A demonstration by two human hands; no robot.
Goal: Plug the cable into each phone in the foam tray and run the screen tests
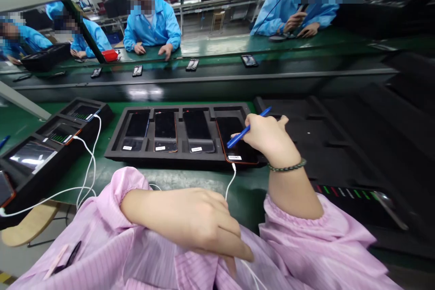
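My right hand [268, 138] is closed around a blue pen [239, 137], its fingertips over the dark screen of an orange-edged phone [234, 147]. That phone lies in the right end of a black foam tray [163, 161], with a white charging cable [232, 176] plugged into its near edge. Below the tray, in front of my body, my left hand [210, 229] is closed, and the cable passes behind it and comes out by its fingertips. Three more dark phones, such as the middle one [166, 131], lie in the same tray, each with a white label.
At left, another foam tray [61, 156] holds several phones, some with white cables attached. Black trays [306, 131] lie at right, with a lit phone [360, 204] nearby. Across a line carrying phone parts [192, 64], several people in blue [152, 27] sit working. A stool [30, 224] stands lower left.
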